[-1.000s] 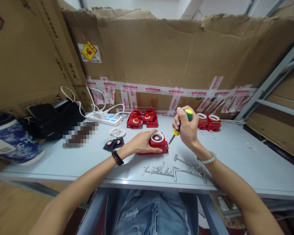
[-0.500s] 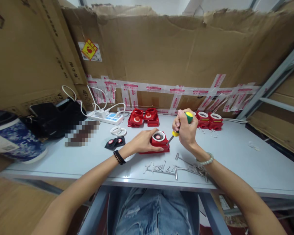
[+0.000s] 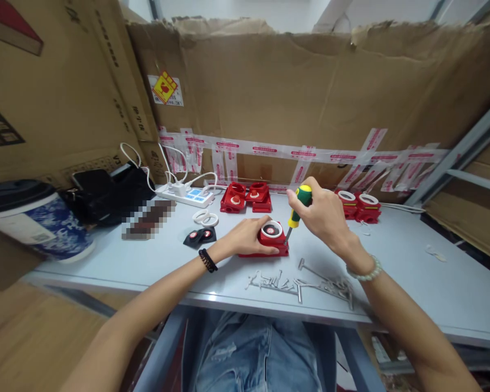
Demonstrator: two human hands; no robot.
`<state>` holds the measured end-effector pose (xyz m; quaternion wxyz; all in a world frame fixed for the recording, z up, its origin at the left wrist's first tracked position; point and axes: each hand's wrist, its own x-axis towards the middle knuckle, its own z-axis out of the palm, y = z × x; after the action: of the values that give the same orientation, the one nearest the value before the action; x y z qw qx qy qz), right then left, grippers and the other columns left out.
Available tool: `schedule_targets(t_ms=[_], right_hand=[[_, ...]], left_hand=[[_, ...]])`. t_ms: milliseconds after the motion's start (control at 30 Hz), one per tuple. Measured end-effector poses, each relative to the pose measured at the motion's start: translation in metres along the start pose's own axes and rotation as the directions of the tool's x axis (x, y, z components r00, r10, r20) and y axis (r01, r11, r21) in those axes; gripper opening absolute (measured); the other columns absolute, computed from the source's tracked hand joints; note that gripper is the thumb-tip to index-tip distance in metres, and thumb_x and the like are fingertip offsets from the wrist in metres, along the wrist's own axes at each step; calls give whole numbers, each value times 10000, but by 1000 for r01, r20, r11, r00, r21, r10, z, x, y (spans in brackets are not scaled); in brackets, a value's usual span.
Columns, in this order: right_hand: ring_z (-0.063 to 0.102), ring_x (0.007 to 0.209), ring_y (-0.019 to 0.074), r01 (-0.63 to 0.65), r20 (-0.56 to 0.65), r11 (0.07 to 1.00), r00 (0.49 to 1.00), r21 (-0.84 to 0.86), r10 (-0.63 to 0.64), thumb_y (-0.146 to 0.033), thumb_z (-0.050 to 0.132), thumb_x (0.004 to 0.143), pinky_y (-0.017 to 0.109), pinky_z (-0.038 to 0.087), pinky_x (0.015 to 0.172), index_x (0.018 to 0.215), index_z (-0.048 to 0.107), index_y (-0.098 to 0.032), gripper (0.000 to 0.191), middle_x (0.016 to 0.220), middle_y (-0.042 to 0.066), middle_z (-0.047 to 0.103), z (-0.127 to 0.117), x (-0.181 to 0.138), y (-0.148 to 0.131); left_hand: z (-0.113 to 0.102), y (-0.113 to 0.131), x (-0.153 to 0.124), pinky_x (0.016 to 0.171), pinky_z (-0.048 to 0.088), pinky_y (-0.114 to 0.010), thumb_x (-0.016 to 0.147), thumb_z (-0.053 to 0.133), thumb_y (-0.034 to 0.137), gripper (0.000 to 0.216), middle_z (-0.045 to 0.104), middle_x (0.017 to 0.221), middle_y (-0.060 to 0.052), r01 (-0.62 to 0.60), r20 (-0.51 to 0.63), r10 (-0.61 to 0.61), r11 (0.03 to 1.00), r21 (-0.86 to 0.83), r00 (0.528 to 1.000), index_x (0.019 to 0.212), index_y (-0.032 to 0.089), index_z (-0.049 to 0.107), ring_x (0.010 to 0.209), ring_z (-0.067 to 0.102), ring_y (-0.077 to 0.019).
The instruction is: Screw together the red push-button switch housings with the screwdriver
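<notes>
The left hand (image 3: 251, 237) is cupping over the red housing (image 3: 277, 238) at the middle of the counter (image 3: 396, 261), thumb running along its front edge and pinning it down. The right hand (image 3: 326, 215) is clamping round the screwdriver (image 3: 299, 206) (green and yellow handle), whose tip is meeting the housing's right side. Metal pins (image 3: 306, 284) are lying scattered just in front, and more red housings (image 3: 247, 197) are sitting behind.

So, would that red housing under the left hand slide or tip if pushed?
Probably slides: the red housing sits flat on the smooth table. Unlikely to tip, being low and wide. Likely rigid plastic; the left hand pins it against the screwdriver.
</notes>
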<state>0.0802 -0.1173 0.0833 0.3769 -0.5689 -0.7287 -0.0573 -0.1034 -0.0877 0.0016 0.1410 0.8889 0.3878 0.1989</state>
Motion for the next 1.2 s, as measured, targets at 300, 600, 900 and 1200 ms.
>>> schedule_targets(t_ms=[300,600,900,1200], right_hand=[[480,583,124,165,505,983,843,81,-184,-370,484,770,249,335,542,816,495,-205,171,683,-2,584,-31,21,-5],[546,594,200,253,408,840,912,-480,-42,-494,332,876,296,290,515,736,548,-168,414,667,95,605,-26,31,-17],[530,599,170,493,656,852,704,-175,-273,-353,496,845,299,351,528,881,514,-205,153,739,56,606,-48,35,-14],[570,718,210,533,645,831,694,-158,-321,-307,487,852,330,390,617,991,508,-198,177,834,75,620,-46,33,-5]], left_hand=[[3,-3,0,704,451,-338,658,625,640,731,647,1046,-106,-7,-3,7,1000,-4,1000,1202,184,450,910,623,-284],[1,-2,0,737,451,-335,655,623,643,751,641,1068,-100,-2,15,2,1000,-12,1000,1225,191,437,937,618,-280],[-1,0,0,738,448,-335,659,618,641,709,647,1038,-90,-4,24,4,1000,-24,1000,1186,192,461,914,624,-275],[-1,0,1,728,443,-322,661,626,631,680,649,1018,-81,-15,22,16,1000,-19,1000,1155,194,462,902,622,-269]])
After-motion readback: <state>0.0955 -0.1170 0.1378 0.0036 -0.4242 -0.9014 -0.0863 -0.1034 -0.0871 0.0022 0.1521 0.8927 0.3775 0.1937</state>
